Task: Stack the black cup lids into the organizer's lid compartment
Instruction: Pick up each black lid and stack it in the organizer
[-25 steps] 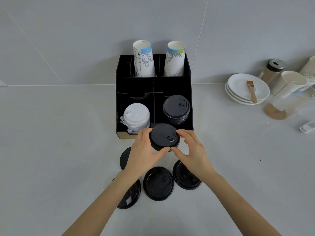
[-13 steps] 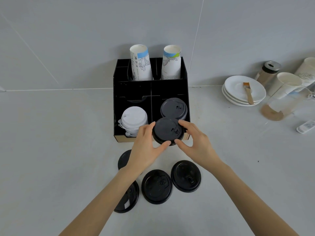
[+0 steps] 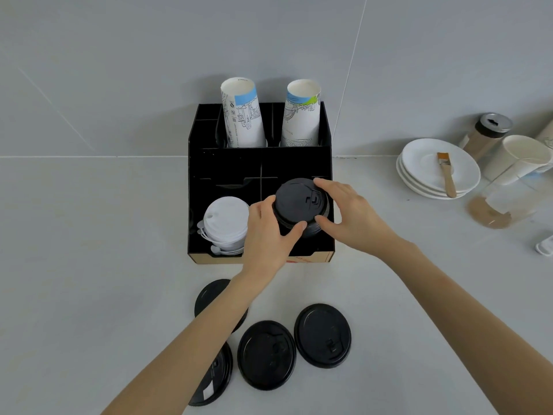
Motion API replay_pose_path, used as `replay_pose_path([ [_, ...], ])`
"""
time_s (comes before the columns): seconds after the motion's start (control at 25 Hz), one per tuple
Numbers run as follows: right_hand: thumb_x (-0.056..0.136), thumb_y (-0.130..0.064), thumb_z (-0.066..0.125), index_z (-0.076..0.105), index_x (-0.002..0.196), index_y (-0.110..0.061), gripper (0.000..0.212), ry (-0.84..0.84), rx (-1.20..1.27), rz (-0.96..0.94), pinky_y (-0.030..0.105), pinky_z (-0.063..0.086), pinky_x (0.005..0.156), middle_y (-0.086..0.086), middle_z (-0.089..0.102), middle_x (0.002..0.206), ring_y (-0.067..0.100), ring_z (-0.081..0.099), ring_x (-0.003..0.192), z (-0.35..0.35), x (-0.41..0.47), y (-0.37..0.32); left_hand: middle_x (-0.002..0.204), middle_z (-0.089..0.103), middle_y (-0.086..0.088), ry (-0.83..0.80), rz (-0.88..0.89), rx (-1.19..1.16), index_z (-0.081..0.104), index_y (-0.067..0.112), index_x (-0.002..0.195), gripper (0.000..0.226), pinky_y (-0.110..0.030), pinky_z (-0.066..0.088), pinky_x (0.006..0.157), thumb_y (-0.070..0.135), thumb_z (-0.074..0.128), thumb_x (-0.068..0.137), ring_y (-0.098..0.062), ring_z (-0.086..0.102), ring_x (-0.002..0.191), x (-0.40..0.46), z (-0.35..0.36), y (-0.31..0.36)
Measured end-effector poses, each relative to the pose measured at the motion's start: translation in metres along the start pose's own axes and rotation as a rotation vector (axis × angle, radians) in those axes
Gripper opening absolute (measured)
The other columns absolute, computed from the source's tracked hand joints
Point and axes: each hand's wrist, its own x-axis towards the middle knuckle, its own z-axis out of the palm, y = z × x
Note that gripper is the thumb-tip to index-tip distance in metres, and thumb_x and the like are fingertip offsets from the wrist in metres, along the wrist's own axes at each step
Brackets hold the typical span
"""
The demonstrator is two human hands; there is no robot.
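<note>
A black cup lid [image 3: 299, 202] is held from both sides over the front right compartment of the black organizer [image 3: 260, 163], on top of the stack of black lids there. My left hand [image 3: 266, 238] grips its left and near edge. My right hand [image 3: 350, 217] grips its right edge. Several more black lids lie flat on the counter in front: one at the centre [image 3: 266, 354], one to its right [image 3: 323, 335], and two on the left [image 3: 211, 298] [image 3: 217, 381] partly hidden by my left forearm.
White lids [image 3: 226, 223] fill the front left compartment. Two printed paper cups [image 3: 242, 115] [image 3: 300, 115] stand in the organizer's back row. At the right are stacked white plates [image 3: 419, 172] with a brush [image 3: 446, 175], a jar [image 3: 486, 134] and paper cups [image 3: 520, 157].
Both hands carried the black lid away from me, from in front of the organizer to above the black stack in the front right compartment.
</note>
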Motion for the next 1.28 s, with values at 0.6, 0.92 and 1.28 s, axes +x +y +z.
replay_pose_path([
  [0.6, 0.082, -0.021, 0.059, 0.031, 0.133, -0.011, 0.060, -0.013, -0.157, 0.027, 0.039, 0.027, 0.105, 0.007, 0.037, 0.143, 0.025, 0.031, 0.130, 0.009, 0.004, 0.017, 0.129, 0.038, -0.015, 0.002, 0.033, 0.074, 0.032, 0.007, 0.125, 0.061, -0.035, 0.040, 0.093, 0.026, 0.065, 0.077, -0.025, 0.039, 0.117, 0.007, 0.016, 0.000],
  [0.92, 0.081, -0.015, 0.059, 0.035, 0.131, -0.010, 0.056, 0.015, -0.188, 0.040, 0.039, 0.029, 0.102, 0.008, 0.040, 0.140, 0.027, 0.033, 0.127, 0.011, -0.002, 0.020, 0.126, 0.043, -0.016, 0.003, 0.054, 0.102, 0.035, 0.005, 0.123, 0.059, -0.039, 0.044, 0.091, 0.026, 0.065, 0.077, -0.027, 0.043, 0.115, 0.004, 0.016, -0.002],
  [1.28, 0.084, -0.007, 0.049, 0.033, 0.132, -0.007, 0.051, 0.034, -0.234, 0.057, 0.044, 0.033, 0.100, 0.008, 0.039, 0.142, 0.029, 0.032, 0.125, 0.018, -0.001, 0.015, 0.126, 0.041, -0.016, -0.017, 0.031, 0.135, 0.034, 0.005, 0.123, 0.059, -0.045, 0.046, 0.089, 0.029, 0.063, 0.078, -0.028, 0.043, 0.115, 0.007, 0.015, -0.001],
])
